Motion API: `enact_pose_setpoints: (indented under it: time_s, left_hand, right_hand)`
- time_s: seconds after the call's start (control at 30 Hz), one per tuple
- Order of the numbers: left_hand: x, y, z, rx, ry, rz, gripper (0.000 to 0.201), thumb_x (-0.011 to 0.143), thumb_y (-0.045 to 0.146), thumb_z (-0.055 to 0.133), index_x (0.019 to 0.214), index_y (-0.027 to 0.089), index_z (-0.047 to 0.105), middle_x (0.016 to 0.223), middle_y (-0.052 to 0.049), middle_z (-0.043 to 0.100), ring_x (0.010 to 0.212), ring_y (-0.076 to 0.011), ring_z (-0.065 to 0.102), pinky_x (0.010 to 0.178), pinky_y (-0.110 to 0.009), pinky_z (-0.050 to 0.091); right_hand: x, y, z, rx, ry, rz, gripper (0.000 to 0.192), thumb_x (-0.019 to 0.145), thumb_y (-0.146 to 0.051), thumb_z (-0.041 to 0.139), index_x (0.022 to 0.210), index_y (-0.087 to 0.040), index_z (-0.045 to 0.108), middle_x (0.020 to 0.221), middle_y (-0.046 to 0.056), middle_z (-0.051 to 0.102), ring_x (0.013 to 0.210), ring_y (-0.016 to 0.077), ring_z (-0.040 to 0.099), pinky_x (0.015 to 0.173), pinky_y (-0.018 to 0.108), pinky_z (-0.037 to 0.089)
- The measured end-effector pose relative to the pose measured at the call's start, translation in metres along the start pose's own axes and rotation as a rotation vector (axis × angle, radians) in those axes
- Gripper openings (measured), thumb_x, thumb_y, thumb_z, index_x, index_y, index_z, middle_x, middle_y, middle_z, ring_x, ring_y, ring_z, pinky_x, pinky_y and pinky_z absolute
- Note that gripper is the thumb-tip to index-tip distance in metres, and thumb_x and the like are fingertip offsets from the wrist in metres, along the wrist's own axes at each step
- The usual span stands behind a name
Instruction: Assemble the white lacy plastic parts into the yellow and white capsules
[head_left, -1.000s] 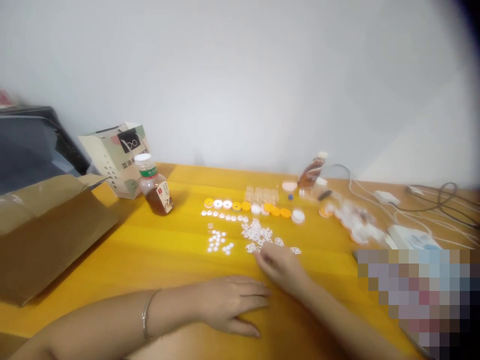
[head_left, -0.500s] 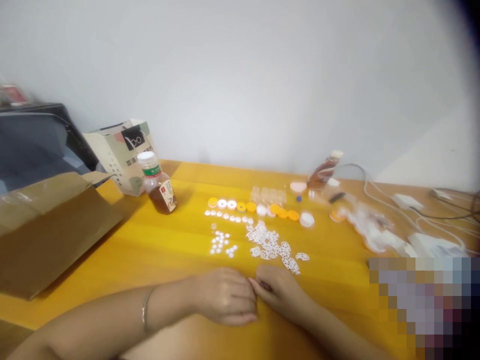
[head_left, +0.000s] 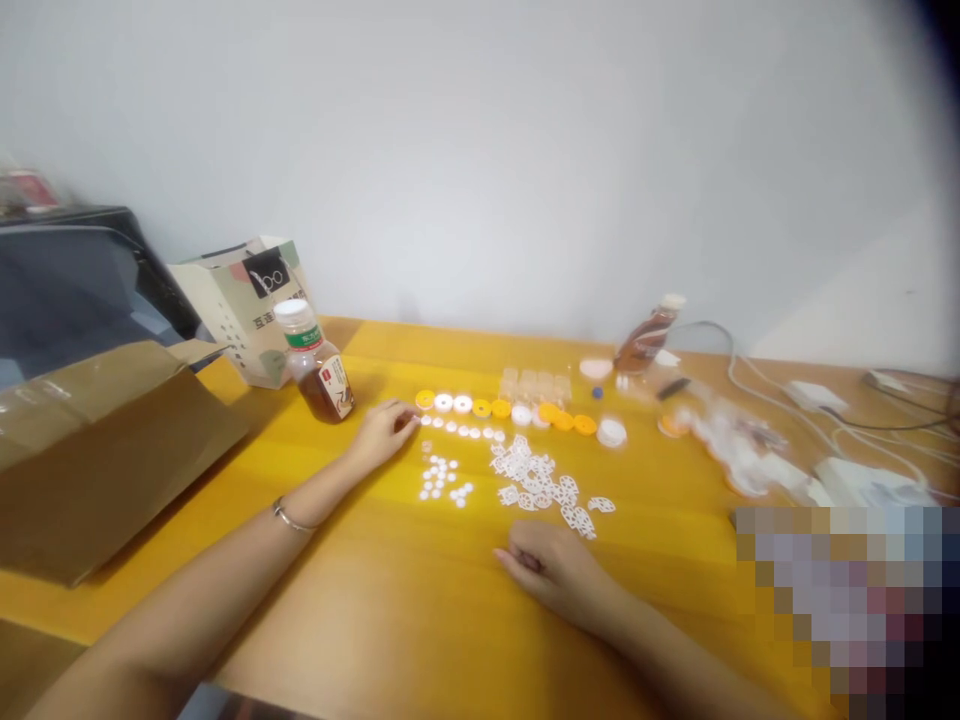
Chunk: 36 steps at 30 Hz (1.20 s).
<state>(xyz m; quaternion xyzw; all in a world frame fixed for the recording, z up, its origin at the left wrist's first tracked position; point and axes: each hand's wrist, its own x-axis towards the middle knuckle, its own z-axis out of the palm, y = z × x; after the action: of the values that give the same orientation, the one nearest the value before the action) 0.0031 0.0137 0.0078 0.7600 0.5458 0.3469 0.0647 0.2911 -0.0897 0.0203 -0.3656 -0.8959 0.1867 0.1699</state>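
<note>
Since a second before, the left hand (head_left: 382, 432) had reached to eleven o'clock, fingers pinched at the row of small white discs (head_left: 461, 430), placing one there seemingly, while the right hand (head_left: 551, 570) stayed curled shut on the bench (head_left: 360, 600).

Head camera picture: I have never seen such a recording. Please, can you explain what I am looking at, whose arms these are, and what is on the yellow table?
There is no machine here. A person wears a camera on the head, so you look forward and down along that person's own arms.

The left hand reaches to the left end of a row of small white discs; whether it holds one cannot be told. The right hand rests curled on the yellow table, near a pile of white lattice pieces.

Behind these lie a row of yellow and white caps, a bottle of brown liquid, a paper bag, a cardboard box, a second, tilted bottle and white cables.
</note>
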Motion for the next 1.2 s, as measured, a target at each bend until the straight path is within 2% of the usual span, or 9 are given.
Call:
enact_pose_setpoints:
  time_s: [0.13, 0.27, 0.43, 0.53, 0.73, 0.83, 1.0, 1.07, 1.2]
  left_hand:
    - [-0.003, 0.008, 0.000, -0.024, 0.026, 0.000, 0.020, 0.083, 0.030, 0.047, 0.081, 0.017, 0.062, 0.077, -0.005, 0.059, 0.075, -0.0171, 0.057, 0.072, -0.029, 0.045]
    - [-0.017, 0.043, -0.003, -0.072, 0.055, 0.090, 0.017, 0.085, 0.029, 0.046, 0.086, 0.017, 0.059, 0.087, -0.006, 0.060, 0.086, -0.0169, 0.056, 0.081, -0.029, 0.042]
    - [-0.045, 0.091, 0.000, -0.124, -0.330, 0.621, 0.016, 0.087, 0.029, 0.047, 0.085, 0.018, 0.058, 0.080, -0.004, 0.061, 0.079, -0.0131, 0.056, 0.076, -0.025, 0.038]
    - [-0.054, 0.101, 0.004, -0.070, -0.421, 0.712, 0.017, 0.087, 0.030, 0.045, 0.084, 0.018, 0.057, 0.077, -0.003, 0.060, 0.077, -0.0129, 0.055, 0.074, -0.025, 0.036]
    - [-0.056, 0.101, 0.006, -0.098, -0.433, 0.613, 0.016, 0.085, 0.031, 0.048, 0.085, 0.018, 0.057, 0.078, -0.003, 0.060, 0.076, -0.0134, 0.054, 0.072, -0.026, 0.038]
    - [-0.049, 0.093, 0.003, -0.165, -0.320, 0.520, 0.014, 0.084, 0.029, 0.050, 0.086, 0.017, 0.058, 0.080, -0.004, 0.061, 0.077, -0.0140, 0.055, 0.074, -0.027, 0.040]
    - [-0.013, 0.046, -0.002, -0.156, 0.082, 0.119, 0.017, 0.085, 0.028, 0.046, 0.088, 0.017, 0.058, 0.088, -0.006, 0.061, 0.086, -0.0167, 0.056, 0.081, -0.031, 0.043]
    - [0.004, 0.022, -0.001, -0.102, 0.109, -0.008, 0.023, 0.083, 0.032, 0.049, 0.096, 0.017, 0.058, 0.093, -0.006, 0.059, 0.090, -0.0179, 0.055, 0.082, -0.032, 0.044]
    - [0.024, -0.008, 0.009, -0.097, 0.080, -0.056, 0.038, 0.078, 0.037, 0.054, 0.108, 0.013, 0.055, 0.100, -0.009, 0.056, 0.085, -0.0178, 0.058, 0.079, -0.031, 0.046]
  right_hand:
    - [0.000, -0.001, -0.001, 0.002, -0.005, 0.017, 0.032, 0.083, -0.023, 0.044, 0.055, -0.020, 0.030, 0.052, -0.005, 0.038, 0.047, 0.0085, 0.034, 0.047, 0.021, 0.026]
    - [0.000, 0.000, -0.002, 0.012, -0.024, 0.022, 0.032, 0.084, -0.023, 0.045, 0.055, -0.019, 0.031, 0.052, -0.006, 0.038, 0.047, 0.0081, 0.034, 0.047, 0.021, 0.026]
    - [0.000, 0.002, -0.001, 0.039, -0.011, 0.019, 0.030, 0.083, -0.024, 0.046, 0.055, -0.019, 0.035, 0.052, -0.006, 0.039, 0.047, 0.0085, 0.034, 0.047, 0.021, 0.027]
    - [0.000, 0.002, 0.000, 0.051, 0.007, 0.017, 0.029, 0.082, -0.023, 0.047, 0.055, -0.019, 0.036, 0.052, -0.006, 0.039, 0.047, 0.0085, 0.034, 0.046, 0.021, 0.026]
    - [0.000, 0.002, 0.000, 0.053, -0.002, 0.022, 0.029, 0.082, -0.023, 0.047, 0.056, -0.019, 0.035, 0.052, -0.006, 0.038, 0.047, 0.0082, 0.034, 0.047, 0.021, 0.027]
    - [0.000, 0.001, -0.002, 0.069, -0.020, 0.032, 0.030, 0.083, -0.022, 0.045, 0.057, -0.019, 0.033, 0.052, -0.006, 0.038, 0.047, 0.0080, 0.035, 0.047, 0.021, 0.026]
    - [0.000, -0.001, -0.004, 0.074, -0.044, 0.047, 0.031, 0.084, -0.022, 0.044, 0.057, -0.020, 0.028, 0.053, -0.006, 0.036, 0.047, 0.0080, 0.033, 0.047, 0.020, 0.025]
    - [0.000, -0.001, -0.004, 0.077, -0.043, 0.045, 0.032, 0.083, -0.022, 0.043, 0.057, -0.020, 0.027, 0.053, -0.006, 0.036, 0.047, 0.0082, 0.033, 0.047, 0.021, 0.025]
    - [0.000, -0.001, -0.004, 0.076, -0.043, 0.042, 0.031, 0.083, -0.022, 0.044, 0.057, -0.020, 0.027, 0.053, -0.006, 0.037, 0.047, 0.0079, 0.034, 0.047, 0.021, 0.025]
